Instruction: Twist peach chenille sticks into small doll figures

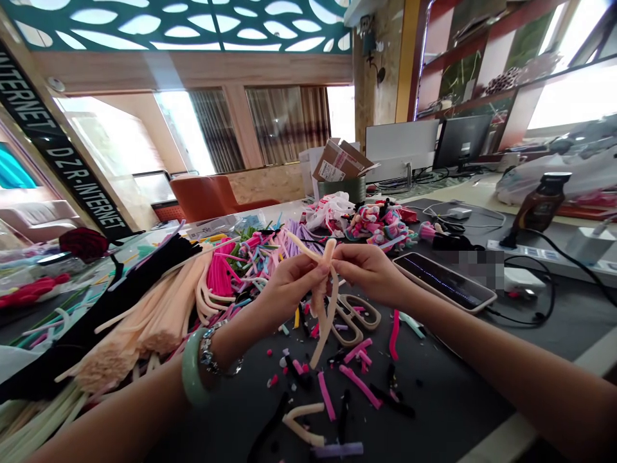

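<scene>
Cream-coloured pipe cleaners (326, 308), bent and twisted together, are held up over the dark table between both hands. My left hand (294, 283) pinches the twist from the left, with two ends sticking up above the fingers and longer ends hanging below. On the other side, my right hand (364, 270) is closed, its fingertips on the same piece near the upper end. Just below the hands lie beige-handled scissors (354, 318), partly hidden by the hanging strands. A bent cream offcut (301, 424) rests near the table's front.
Bundles of peach pipe cleaners (149, 321) lie at left over black ones (120, 296). Short pink cuttings (359, 386) are scattered in front. A phone (443, 281) on a cable, a brown bottle (542, 202) and a power strip (530, 254) are at right. Colourful pieces (380, 225) are heaped behind.
</scene>
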`<state>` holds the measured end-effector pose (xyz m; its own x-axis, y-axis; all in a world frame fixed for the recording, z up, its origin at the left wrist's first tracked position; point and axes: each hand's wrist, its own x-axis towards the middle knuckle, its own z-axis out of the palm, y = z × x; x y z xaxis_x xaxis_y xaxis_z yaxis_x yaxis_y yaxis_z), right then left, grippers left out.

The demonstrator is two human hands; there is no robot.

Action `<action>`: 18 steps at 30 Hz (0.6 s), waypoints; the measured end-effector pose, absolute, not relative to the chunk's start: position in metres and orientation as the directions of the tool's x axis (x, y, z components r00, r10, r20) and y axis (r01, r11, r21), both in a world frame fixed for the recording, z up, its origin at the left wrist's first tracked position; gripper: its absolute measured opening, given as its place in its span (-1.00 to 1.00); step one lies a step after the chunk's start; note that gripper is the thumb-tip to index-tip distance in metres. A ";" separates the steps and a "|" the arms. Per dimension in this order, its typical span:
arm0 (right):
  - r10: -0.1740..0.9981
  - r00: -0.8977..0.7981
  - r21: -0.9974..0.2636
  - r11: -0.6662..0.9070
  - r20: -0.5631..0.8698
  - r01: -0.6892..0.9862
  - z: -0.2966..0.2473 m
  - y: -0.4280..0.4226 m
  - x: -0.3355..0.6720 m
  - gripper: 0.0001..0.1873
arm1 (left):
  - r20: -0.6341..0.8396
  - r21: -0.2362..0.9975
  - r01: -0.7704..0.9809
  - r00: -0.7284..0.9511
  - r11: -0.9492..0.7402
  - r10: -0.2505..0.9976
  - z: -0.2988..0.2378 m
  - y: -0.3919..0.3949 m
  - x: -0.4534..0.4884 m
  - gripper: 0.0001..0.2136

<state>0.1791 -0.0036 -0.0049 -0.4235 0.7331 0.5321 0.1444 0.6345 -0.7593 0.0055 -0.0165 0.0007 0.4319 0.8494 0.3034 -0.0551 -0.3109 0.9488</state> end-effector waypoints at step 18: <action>0.684 -0.415 -0.667 0.714 0.599 0.213 -0.007 -0.005 0.179 -0.80 | 0.363 0.917 0.058 0.296 -0.396 0.884 -0.002 -0.026 0.009 -0.81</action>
<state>0.1789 -0.0052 -0.0069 -0.4153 0.6844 0.5992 0.2133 0.7136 -0.6673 0.0085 -0.0256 -0.0021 0.2960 0.8835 0.3630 0.0577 -0.3958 0.9165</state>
